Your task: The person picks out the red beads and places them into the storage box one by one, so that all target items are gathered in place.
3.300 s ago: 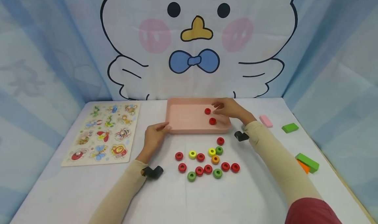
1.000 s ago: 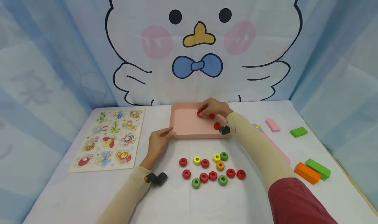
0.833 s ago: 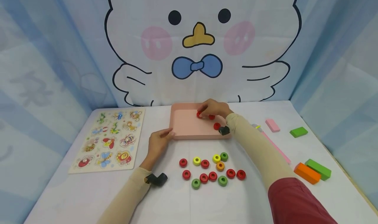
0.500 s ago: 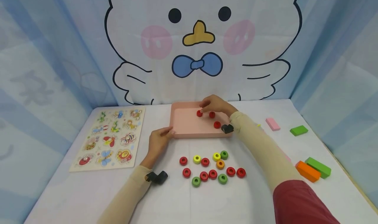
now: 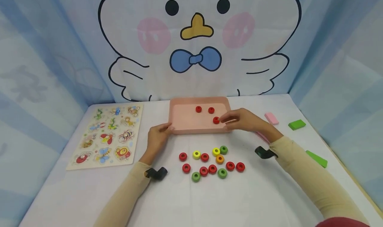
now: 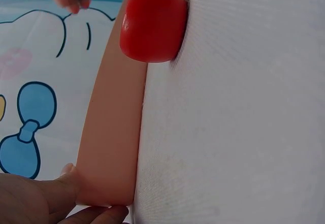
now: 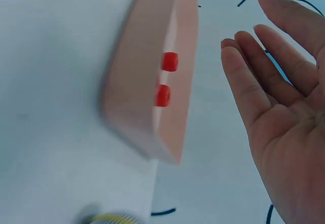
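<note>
My left hand (image 5: 158,139) pinches the left near corner of a shallow pink tray (image 5: 185,119), thumb and fingers round its edge in the left wrist view. Inside the tray sit three red beads, one at the back middle (image 5: 198,109), another beside it (image 5: 211,110) and a third nearer the front (image 5: 216,120). Over the tray's right side hovers my right hand (image 5: 243,119), its fingers loosely extended. The right wrist view shows that palm (image 7: 289,137) holding nothing. On the table in front of the tray lie several loose beads: red (image 5: 204,157), yellow (image 5: 196,154), green (image 5: 222,173) and orange (image 5: 219,159).
A wooden insect puzzle board (image 5: 106,137) lies at the left. To the right are a pink block (image 5: 271,118), a green block (image 5: 297,124) and another green block (image 5: 317,159) partly behind the sleeve. A patterned curtain (image 5: 195,80) hangs behind the table.
My right hand has let go of a red bead at the tray's back and drawn away to the right and nearer. That bead stays in the tray; my left hand keeps its grip.
</note>
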Motion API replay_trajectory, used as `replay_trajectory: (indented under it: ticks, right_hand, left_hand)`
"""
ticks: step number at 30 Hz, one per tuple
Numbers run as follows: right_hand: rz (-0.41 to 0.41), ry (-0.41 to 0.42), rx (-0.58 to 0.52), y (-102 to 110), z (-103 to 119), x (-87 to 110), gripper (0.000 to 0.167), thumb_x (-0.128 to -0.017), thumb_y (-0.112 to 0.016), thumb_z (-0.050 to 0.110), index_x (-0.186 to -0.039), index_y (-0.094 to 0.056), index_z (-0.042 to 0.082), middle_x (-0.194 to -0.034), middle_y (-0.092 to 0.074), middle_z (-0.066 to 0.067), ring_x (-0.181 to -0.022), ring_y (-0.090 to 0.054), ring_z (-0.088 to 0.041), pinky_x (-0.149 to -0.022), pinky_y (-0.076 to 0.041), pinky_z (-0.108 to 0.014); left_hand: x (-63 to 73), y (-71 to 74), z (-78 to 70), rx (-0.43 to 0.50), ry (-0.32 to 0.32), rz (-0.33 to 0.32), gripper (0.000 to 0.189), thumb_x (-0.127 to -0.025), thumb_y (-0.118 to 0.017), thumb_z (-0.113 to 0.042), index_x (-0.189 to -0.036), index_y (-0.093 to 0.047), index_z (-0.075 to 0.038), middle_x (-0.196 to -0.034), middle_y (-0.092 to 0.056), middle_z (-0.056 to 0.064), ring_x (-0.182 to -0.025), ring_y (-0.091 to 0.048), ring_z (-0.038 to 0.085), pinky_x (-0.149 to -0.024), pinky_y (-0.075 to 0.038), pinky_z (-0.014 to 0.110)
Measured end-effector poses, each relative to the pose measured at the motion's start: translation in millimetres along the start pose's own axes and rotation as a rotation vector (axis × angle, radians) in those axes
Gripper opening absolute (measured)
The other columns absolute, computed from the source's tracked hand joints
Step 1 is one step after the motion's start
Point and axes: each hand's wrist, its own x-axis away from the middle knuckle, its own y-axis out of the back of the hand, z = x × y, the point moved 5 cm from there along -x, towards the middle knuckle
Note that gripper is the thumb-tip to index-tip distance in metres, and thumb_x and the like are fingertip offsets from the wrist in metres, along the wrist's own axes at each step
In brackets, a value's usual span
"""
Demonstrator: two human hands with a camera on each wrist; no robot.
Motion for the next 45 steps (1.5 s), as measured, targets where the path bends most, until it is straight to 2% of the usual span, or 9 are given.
replay_trajectory:
  ticks: [6, 11, 15, 18, 25, 29, 32, 38, 45]
  right_hand:
    - [-0.030, -0.053, -0.066, -11, -24, 70.3, 0.043, -0.089, -0.075, 0.021, -0.126, -0.064, 0.003, -0.125, -0.064, -0.013, -0.115, -0.060, -0.030, -0.093, -0.051, -0.037]
    - [0.041, -0.038, -0.178, -35, -39, 103.6, 0.041, -0.088, -0.076, 0.019, -0.125, -0.065, 0.003, -0.125, -0.063, -0.015, -0.114, -0.060, -0.032, -0.091, -0.051, -0.030]
    - [0.098, -0.028, -0.216, -53, -46, 115.0, 0.039, -0.088, -0.076, 0.019, -0.124, -0.066, 0.006, -0.125, -0.063, -0.012, -0.114, -0.060, -0.029, -0.090, -0.051, -0.028]
    - [0.108, -0.014, -0.202, -62, -46, 112.5, 0.036, -0.087, -0.076, 0.017, -0.121, -0.068, 0.008, -0.121, -0.065, -0.008, -0.110, -0.061, -0.025, -0.089, -0.052, -0.028]
    - [0.091, -0.023, -0.137, -62, -45, 107.9, 0.030, -0.086, -0.078, 0.018, -0.114, -0.071, 0.011, -0.113, -0.067, -0.002, -0.103, -0.062, -0.021, -0.086, -0.053, -0.027]
    - [0.068, -0.018, -0.100, -48, -40, 98.8, 0.031, -0.087, -0.077, 0.019, -0.116, -0.071, 0.011, -0.114, -0.067, -0.002, -0.105, -0.062, -0.023, -0.088, -0.053, -0.028]
    - [0.039, -0.005, -0.080, -33, -34, 81.4, 0.033, -0.087, -0.076, 0.018, -0.118, -0.070, 0.008, -0.114, -0.067, -0.003, -0.103, -0.062, -0.023, -0.087, -0.053, -0.030]
    - [-0.029, 0.019, 0.023, -11, -18, 28.7, 0.035, -0.088, -0.075, 0.016, -0.122, -0.069, 0.008, -0.115, -0.067, -0.001, -0.104, -0.060, -0.024, -0.087, -0.053, -0.035]
    - [-0.037, 0.011, 0.080, -7, -6, -41.1, 0.031, -0.089, -0.074, 0.010, -0.120, -0.070, 0.008, -0.117, -0.067, -0.007, -0.108, -0.061, -0.025, -0.093, -0.051, -0.037]
  left_hand:
    - [-0.8, 0.5, -4.6, 0.000, 0.005, 0.008, 0.033, -0.092, -0.071, -0.019, -0.122, -0.069, -0.004, -0.126, -0.064, 0.013, -0.125, -0.054, 0.027, -0.102, -0.043, 0.040]
    - [-0.7, 0.6, -3.8, -0.002, 0.030, 0.019, 0.034, -0.093, -0.070, -0.021, -0.123, -0.069, -0.006, -0.127, -0.064, 0.011, -0.127, -0.052, 0.025, -0.103, -0.042, 0.040]
    - [1.4, -1.8, -2.0, 0.002, 0.051, 0.033, 0.035, -0.093, -0.069, -0.024, -0.124, -0.069, -0.007, -0.129, -0.063, 0.010, -0.129, -0.050, 0.025, -0.103, -0.041, 0.040]
    - [1.0, 0.4, -0.5, 0.006, 0.053, 0.024, 0.035, -0.093, -0.070, -0.024, -0.123, -0.069, -0.006, -0.128, -0.064, 0.011, -0.127, -0.051, 0.025, -0.102, -0.043, 0.039]
    - [1.9, 0.4, -0.6, 0.013, 0.046, 0.010, 0.032, -0.092, -0.071, -0.019, -0.121, -0.070, -0.004, -0.125, -0.065, 0.012, -0.123, -0.055, 0.026, -0.098, -0.045, 0.040]
    - [1.1, -0.3, -2.3, 0.014, 0.044, 0.011, 0.032, -0.092, -0.071, -0.019, -0.121, -0.070, -0.005, -0.125, -0.066, 0.012, -0.121, -0.056, 0.025, -0.097, -0.046, 0.040]
    - [0.1, 0.1, -1.9, 0.015, 0.048, 0.009, 0.032, -0.092, -0.071, -0.020, -0.121, -0.070, -0.005, -0.126, -0.065, 0.012, -0.121, -0.056, 0.025, -0.097, -0.046, 0.039]
    - [-0.3, -0.2, 0.3, 0.022, 0.046, 0.008, 0.032, -0.092, -0.071, -0.019, -0.121, -0.070, -0.004, -0.125, -0.065, 0.013, -0.121, -0.056, 0.026, -0.096, -0.046, 0.040]
    - [0.3, -2.4, -0.8, 0.040, 0.033, 0.010, 0.032, -0.092, -0.071, -0.018, -0.120, -0.070, -0.003, -0.126, -0.065, 0.013, -0.122, -0.056, 0.026, -0.096, -0.048, 0.040]
